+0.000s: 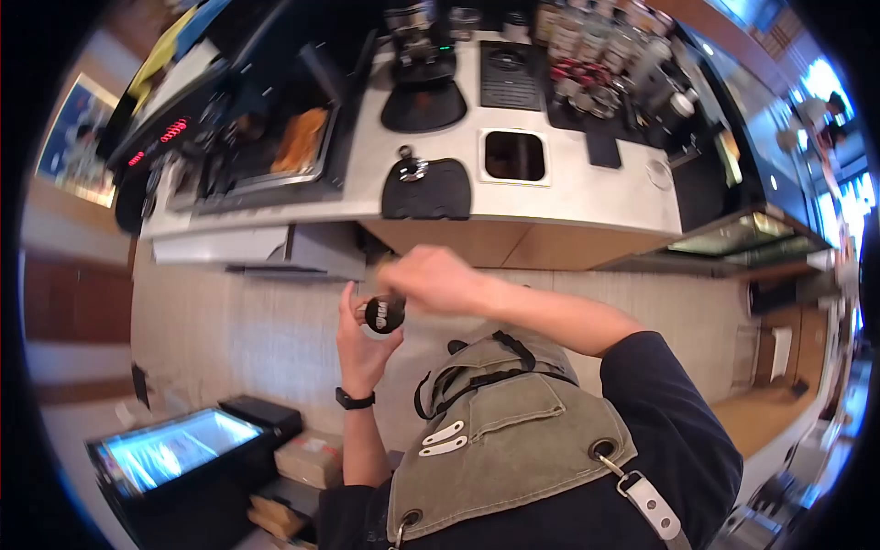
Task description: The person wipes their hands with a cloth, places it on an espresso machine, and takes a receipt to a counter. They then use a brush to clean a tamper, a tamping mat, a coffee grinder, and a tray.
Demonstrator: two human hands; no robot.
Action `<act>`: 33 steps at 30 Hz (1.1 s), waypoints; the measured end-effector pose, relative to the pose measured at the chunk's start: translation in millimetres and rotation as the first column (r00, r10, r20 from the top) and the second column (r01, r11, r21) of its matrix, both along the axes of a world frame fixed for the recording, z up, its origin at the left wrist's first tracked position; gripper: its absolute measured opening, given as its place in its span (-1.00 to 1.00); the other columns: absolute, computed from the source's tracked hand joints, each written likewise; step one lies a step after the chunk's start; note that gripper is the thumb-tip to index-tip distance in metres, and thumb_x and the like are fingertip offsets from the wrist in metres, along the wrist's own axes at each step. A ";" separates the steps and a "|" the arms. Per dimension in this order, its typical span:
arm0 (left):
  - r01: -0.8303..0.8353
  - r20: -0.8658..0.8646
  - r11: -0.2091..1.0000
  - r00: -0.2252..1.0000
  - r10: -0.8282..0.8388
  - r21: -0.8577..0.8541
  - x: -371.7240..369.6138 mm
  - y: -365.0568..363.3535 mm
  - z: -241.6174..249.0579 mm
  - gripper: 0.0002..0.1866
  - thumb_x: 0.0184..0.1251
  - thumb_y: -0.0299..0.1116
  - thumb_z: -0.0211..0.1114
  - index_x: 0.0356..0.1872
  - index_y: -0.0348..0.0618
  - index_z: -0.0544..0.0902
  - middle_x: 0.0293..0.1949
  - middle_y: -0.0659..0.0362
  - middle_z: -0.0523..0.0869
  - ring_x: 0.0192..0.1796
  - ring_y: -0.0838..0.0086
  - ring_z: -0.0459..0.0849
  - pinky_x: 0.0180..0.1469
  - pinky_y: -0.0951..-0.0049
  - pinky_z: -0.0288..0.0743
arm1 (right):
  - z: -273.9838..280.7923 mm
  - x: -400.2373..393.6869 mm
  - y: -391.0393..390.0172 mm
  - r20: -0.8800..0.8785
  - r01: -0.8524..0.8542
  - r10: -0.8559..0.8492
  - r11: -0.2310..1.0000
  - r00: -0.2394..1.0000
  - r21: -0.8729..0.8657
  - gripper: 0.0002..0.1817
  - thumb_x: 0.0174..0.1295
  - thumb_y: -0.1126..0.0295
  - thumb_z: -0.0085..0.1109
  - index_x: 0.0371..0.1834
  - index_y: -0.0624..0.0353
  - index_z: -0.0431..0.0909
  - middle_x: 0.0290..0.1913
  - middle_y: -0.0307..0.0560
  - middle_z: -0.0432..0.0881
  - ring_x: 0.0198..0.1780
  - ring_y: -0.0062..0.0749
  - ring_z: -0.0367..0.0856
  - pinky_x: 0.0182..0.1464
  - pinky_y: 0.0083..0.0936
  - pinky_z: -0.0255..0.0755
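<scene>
In front of my apron, my left hand [359,339] curls its fingers and thumb around a portafilter. The black round end of the portafilter's handle [384,314], with white lettering, faces up toward me. Its metal basket is hidden below. Just above and to the right, my right hand [438,278] is at the portafilter, its fingers smeared by motion. Something brownish shows at those fingertips, too blurred to name. On the counter beyond, a tamper [410,168] stands on a black mat [440,194].
A white counter [568,203] runs across ahead of me. It has a square cut-out bin opening [514,158], a drip grate [509,78], a grinder [420,46] and several bottles [596,41]. The espresso machine [247,128] is at left. A lit display case [174,449] and cardboard box [310,458] sit lower left.
</scene>
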State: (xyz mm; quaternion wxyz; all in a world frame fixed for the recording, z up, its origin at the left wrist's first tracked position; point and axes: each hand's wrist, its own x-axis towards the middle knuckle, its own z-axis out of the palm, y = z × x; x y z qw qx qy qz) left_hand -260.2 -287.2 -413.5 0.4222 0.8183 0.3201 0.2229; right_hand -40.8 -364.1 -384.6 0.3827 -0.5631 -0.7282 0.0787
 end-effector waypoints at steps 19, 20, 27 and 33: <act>0.663 -0.080 0.728 0.747 -0.661 0.176 470.7 -157.8 -101.3 -0.32 0.01 -0.41 0.47 0.28 -0.21 0.56 0.19 0.01 0.58 0.22 0.03 0.55 0.34 0.13 0.51 | -85.7 211.4 -353.3 -0.885 0.672 0.016 0.657 -0.466 -0.342 -0.63 0.55 0.23 0.17 0.30 0.13 0.53 -0.27 -0.23 0.59 -0.25 -0.53 0.55 -0.12 -0.53 0.48; 0.671 -0.083 0.724 0.740 -0.668 0.161 476.5 -160.5 -104.4 -0.33 0.03 -0.40 0.45 0.28 -0.21 0.55 0.18 -0.01 0.58 0.21 0.03 0.54 0.34 0.13 0.50 | -83.1 220.3 -353.8 -0.888 0.675 0.015 0.655 -0.460 -0.339 -0.63 0.56 0.22 0.17 0.31 0.13 0.53 -0.28 -0.24 0.59 -0.26 -0.53 0.54 -0.12 -0.53 0.47; 0.514 0.054 0.848 0.850 -0.523 0.127 460.5 -148.7 -80.7 -0.26 0.10 -0.26 0.59 0.36 -0.16 0.54 0.24 -0.05 0.57 0.31 -0.04 0.51 0.40 0.06 0.43 | -82.1 289.0 -314.2 -0.931 0.571 -0.057 0.776 -0.360 -0.268 -0.62 0.59 0.21 0.17 0.31 0.18 0.53 -0.33 -0.27 0.60 -0.30 -0.56 0.54 -0.16 -0.53 0.48; -0.158 -0.051 0.659 0.957 0.286 0.736 366.9 21.3 -37.1 -0.49 0.22 -0.36 0.48 0.24 -0.07 0.65 0.41 -0.04 0.45 0.40 -0.14 0.38 0.41 -0.18 0.29 | -87.4 300.3 -258.5 -0.938 0.361 -0.257 0.873 -0.232 -0.329 -0.61 0.61 0.21 0.14 0.34 0.21 0.53 -0.32 -0.20 0.65 -0.34 -0.50 0.58 -0.23 -0.55 0.50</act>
